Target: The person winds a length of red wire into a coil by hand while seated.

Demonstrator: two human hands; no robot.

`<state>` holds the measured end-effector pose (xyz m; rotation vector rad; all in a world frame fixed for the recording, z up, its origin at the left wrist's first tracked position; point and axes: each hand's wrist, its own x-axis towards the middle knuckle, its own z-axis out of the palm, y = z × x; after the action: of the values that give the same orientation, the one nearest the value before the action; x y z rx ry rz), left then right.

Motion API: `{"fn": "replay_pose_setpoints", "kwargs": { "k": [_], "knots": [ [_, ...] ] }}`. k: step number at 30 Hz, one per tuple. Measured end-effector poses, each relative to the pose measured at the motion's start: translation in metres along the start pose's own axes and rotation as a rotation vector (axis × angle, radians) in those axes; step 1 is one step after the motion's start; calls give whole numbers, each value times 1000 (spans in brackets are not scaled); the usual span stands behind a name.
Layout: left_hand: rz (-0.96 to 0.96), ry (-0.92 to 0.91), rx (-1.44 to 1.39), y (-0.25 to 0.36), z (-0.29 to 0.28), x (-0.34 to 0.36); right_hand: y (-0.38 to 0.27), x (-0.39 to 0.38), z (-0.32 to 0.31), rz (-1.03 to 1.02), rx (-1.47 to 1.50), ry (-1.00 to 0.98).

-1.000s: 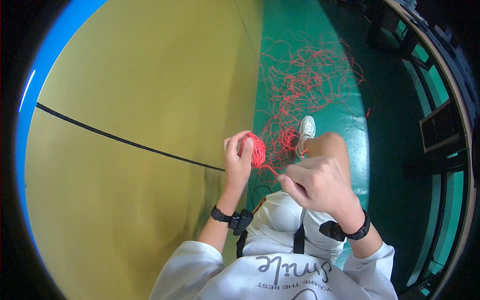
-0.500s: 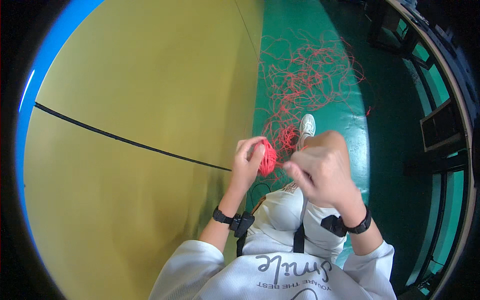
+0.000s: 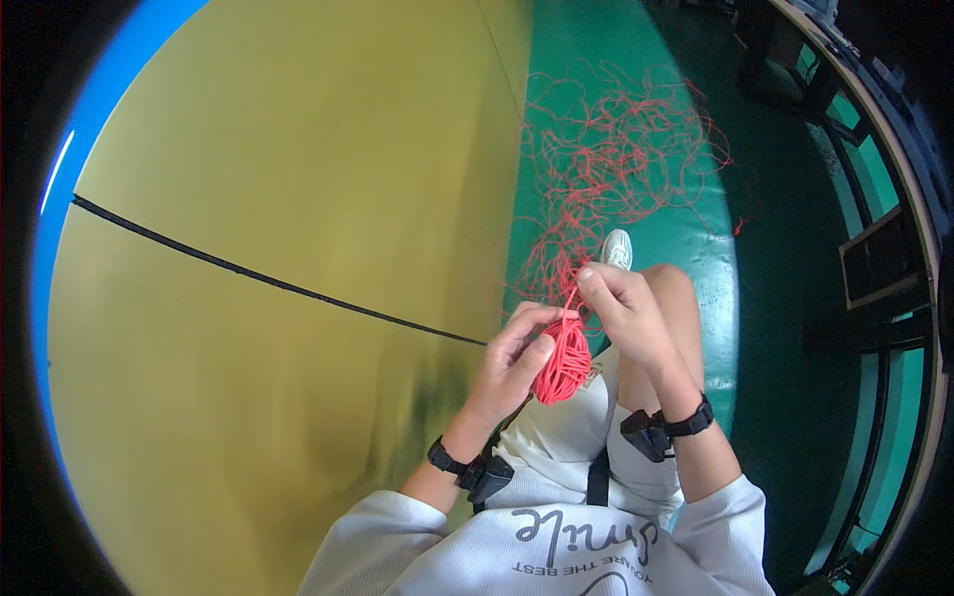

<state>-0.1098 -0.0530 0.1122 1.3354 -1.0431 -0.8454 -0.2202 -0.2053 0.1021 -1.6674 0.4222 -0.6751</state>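
A wound ball of red cord sits in my left hand, the thumb pressed on its side and the fingers across its top. Just above it and to the right, my right hand pinches the cord between thumb and fingertips. From that pinch a short taut strand runs down to the ball. Beyond my hands, a loose tangle of the same red cord spreads over the green floor.
On the left a large yellow surface with a black line across it fills the view. My white shoe stands beside the tangle on the green floor. A long bench or rack with dark frames runs along the right.
My left hand and the ball have moved right and nearer to me, and the ball has turned. My right hand has gone from beside the ball to above it, still on the cord.
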Motion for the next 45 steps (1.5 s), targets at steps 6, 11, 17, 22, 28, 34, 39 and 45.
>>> {"fn": "replay_pose_setpoints", "kwargs": {
  "k": [6, 11, 17, 22, 28, 34, 39, 45],
  "knots": [
    [-28, 130, -219, -2, 9, -4, 13, -9, 17, 210, 197, 24],
    [-79, 201, -314, -3, 12, -1, 14, -14, 28, 167, 199, 127],
    [-87, 209, -317, -8, 8, 1, 21, -21, 31, 135, 129, 264],
    [-89, 96, -248, -11, 4, -4, 17, -17, 29, 138, 56, 191],
    [-56, 162, -264, -6, 10, -3, 9, -19, 32, 142, 112, 225],
    [-48, 165, -247, -4, 8, -4, 17, -15, 30, 80, 58, 239],
    [-8, 204, -232, 7, 11, -1, 17, -19, 39, 164, 208, 175],
    [39, 180, -141, 0, 4, 6, 17, -25, 52, 260, 491, 76]
  ]
}}
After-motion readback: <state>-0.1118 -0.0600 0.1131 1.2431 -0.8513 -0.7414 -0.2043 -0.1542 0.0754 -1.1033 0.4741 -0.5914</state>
